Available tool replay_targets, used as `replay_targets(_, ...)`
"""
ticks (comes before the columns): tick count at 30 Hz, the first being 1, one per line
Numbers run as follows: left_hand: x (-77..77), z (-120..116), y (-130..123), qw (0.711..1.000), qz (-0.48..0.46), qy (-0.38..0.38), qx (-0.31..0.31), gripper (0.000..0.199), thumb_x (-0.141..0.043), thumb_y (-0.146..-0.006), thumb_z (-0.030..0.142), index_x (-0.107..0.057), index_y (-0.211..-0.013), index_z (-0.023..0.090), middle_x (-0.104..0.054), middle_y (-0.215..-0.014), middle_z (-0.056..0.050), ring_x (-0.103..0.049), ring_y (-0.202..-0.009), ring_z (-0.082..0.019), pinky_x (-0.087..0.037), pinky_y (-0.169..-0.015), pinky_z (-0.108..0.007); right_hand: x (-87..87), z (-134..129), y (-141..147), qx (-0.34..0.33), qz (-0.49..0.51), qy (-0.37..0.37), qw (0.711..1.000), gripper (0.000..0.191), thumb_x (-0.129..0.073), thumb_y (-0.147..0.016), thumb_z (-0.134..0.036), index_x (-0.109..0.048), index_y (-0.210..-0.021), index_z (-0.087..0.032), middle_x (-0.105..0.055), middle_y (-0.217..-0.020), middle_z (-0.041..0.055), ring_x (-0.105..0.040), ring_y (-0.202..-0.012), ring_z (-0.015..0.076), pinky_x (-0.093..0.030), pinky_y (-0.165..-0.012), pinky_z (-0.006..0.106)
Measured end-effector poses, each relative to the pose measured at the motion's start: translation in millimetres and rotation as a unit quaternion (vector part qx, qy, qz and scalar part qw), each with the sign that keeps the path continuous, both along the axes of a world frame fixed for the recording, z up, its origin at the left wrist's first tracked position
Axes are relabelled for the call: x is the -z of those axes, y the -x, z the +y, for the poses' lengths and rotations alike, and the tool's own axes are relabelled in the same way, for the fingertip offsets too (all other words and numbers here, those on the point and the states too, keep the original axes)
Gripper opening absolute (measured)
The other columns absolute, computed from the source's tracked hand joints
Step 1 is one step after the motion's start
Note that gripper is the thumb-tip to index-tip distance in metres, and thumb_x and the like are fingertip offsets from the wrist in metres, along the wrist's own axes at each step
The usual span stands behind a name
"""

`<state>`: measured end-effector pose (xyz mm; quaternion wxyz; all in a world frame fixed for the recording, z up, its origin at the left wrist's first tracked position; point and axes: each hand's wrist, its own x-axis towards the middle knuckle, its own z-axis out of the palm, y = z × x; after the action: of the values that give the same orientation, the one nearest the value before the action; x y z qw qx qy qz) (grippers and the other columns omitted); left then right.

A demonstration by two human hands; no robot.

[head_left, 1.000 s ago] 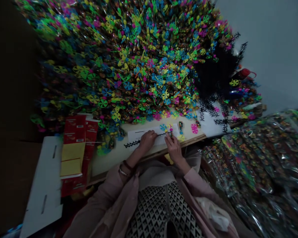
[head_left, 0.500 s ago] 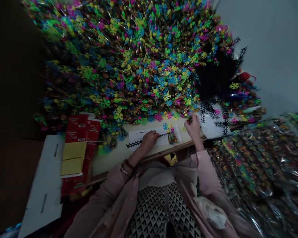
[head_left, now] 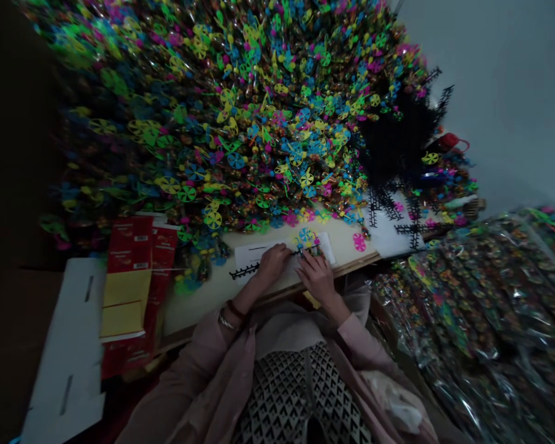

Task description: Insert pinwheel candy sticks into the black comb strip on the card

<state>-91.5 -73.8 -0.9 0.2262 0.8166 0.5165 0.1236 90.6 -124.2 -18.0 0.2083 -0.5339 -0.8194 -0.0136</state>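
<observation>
We sat at a pale tabletop (head_left: 198, 302), both hands brought together over a white paper sheet (head_left: 259, 254). The right hand (head_left: 317, 277) had come back from beside a huge heap of pinwheel sweet packs (head_left: 226, 123), where it had been reaching, and now lay close beside the left hand (head_left: 272, 264). The pair were working at one spot again. The left grip was narrow, closed down on a black plastic comb strip (head_left: 245, 270) that ran across the sheet. The right grip was narrow too, at a blue pinwheel on a sweet-filled stick (head_left: 305, 235) by the strip's end; the light was poor, so we could not tell whether it truly held it. A pink pinwheel (head_left: 359, 242) lay loose further along the tabletop, and red card packets (head_left: 129, 246) sat off to the left.
</observation>
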Motion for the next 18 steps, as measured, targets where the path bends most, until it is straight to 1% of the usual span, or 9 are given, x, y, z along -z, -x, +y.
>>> replay_targets(2, 0.4, 0.8, 0.0, 1.000, 0.002, 0.002, 0.000, 0.023, -0.046, -0.092, 0.019, -0.068, -0.098, 0.017, -0.063, -0.094, -0.007, -0.057, -0.092, -0.018, -0.043, -0.077, -0.026, -11.8, 21.8, -22.7, 0.033, 0.020, -0.015, 0.999, 0.030, -0.047, -0.094, -0.035, -0.064, -0.117, -0.023, -0.065, -0.120, 0.0065, -0.056, -0.100, 0.0213, -0.039, -0.088, 0.036)
replay_targets(4, 0.4, 1.5, -0.4, 1.000, 0.014, 0.007, 0.001, 0.024, -0.046, -0.093, 0.019, -0.069, -0.098, 0.018, -0.064, -0.095, -0.007, -0.057, -0.093, -0.019, -0.044, -0.078, -0.026, -24.1, 56.6, -50.6, 0.133, 0.035, -0.038, 0.990, 0.034, -0.040, -0.096, -0.031, -0.062, -0.119, -0.019, -0.065, -0.117, 0.0097, -0.053, -0.104, 0.0226, -0.037, -0.092, 0.038)
replay_targets(5, 0.0, 1.5, -0.8, 1.000, 0.020, 0.008, 0.002, 0.024, -0.046, -0.093, 0.019, -0.069, -0.098, 0.018, -0.064, -0.095, -0.007, -0.057, -0.094, -0.019, -0.044, -0.078, -0.027, -29.3, 77.2, -63.4, 0.188, 0.031, -0.041, 0.981, 0.037, -0.037, -0.096, -0.030, -0.059, -0.123, -0.016, -0.063, -0.120, 0.0126, -0.051, -0.108, 0.0241, -0.036, -0.093, 0.040)
replay_targets(6, -0.6, 1.4, -1.2, 1.000, 0.025, 0.008, 0.002, 0.024, -0.046, -0.093, 0.019, -0.069, -0.098, 0.018, -0.064, -0.096, -0.008, -0.057, -0.094, -0.019, -0.044, -0.079, -0.027, -33.3, 98.4, -73.9, 0.215, 0.016, -0.031, 0.976, 0.038, -0.038, -0.096, -0.030, -0.057, -0.125, -0.015, -0.059, -0.124, 0.0144, -0.048, -0.112, 0.0257, -0.036, -0.094, 0.042)
replay_targets(8, -2.4, 0.9, -2.1, 0.999, 0.030, 0.010, 0.001, 0.023, -0.046, -0.093, 0.020, -0.069, -0.097, 0.018, -0.064, -0.097, -0.008, -0.058, -0.095, -0.019, -0.044, -0.080, -0.027, -37.8, 137.6, -84.7, 0.216, -0.042, 0.013, 0.975, 0.040, -0.043, -0.094, -0.030, -0.053, -0.129, -0.014, -0.057, -0.124, 0.0163, -0.045, -0.114, 0.0284, -0.035, -0.093, 0.044)
replay_targets(11, -4.6, 0.2, -2.7, 0.999, 0.033, 0.014, -0.003, 0.023, -0.047, -0.092, 0.020, -0.069, -0.098, 0.018, -0.064, -0.097, -0.008, -0.058, -0.096, -0.019, -0.045, -0.081, -0.027, -41.7, 175.2, -78.0, 0.150, -0.133, 0.096, 0.975, 0.038, -0.040, -0.094, -0.018, -0.051, -0.128, -0.006, -0.059, -0.115, 0.0195, -0.046, -0.113, 0.0266, -0.034, -0.094, 0.043)
replay_targets(14, -3.2, 0.2, -1.9, 1.000, 0.023, 0.018, -0.011, 0.021, -0.047, -0.092, 0.020, -0.068, -0.097, 0.017, -0.064, -0.098, -0.007, -0.058, -0.097, -0.018, -0.045, -0.083, -0.027, -53.2, 179.4, -64.2, 0.129, -0.157, 0.111, 0.973, 0.033, -0.037, -0.091, -0.010, -0.055, -0.118, -0.003, -0.060, -0.106, 0.0207, -0.050, -0.109, 0.0267, -0.038, -0.091, 0.041)
replay_targets(16, 0.2, 0.5, -0.7, 1.000, 0.009, 0.020, -0.018, 0.020, -0.048, -0.093, 0.022, -0.067, -0.095, 0.016, -0.063, -0.097, -0.008, -0.058, -0.096, -0.018, -0.045, -0.084, -0.027, -64.7, 164.8, -57.9, 0.120, -0.138, 0.079, 0.980, 0.033, -0.042, -0.089, -0.011, -0.054, -0.119, -0.006, -0.061, -0.106, 0.0196, -0.052, -0.105, 0.0286, -0.043, -0.085, 0.040)
replay_targets(18, 4.4, 1.0, 0.7, 0.999, -0.005, 0.023, -0.023, 0.019, -0.049, -0.093, 0.023, -0.066, -0.093, 0.015, -0.063, -0.095, -0.008, -0.058, -0.094, -0.018, -0.045, -0.083, -0.028, -73.3, 139.7, -51.1, 0.054, -0.102, 0.041, 0.993, 0.036, -0.045, -0.088, -0.013, -0.050, -0.123, -0.010, -0.061, -0.109, 0.0176, -0.054, -0.105, 0.0277, -0.046, -0.084, 0.039)
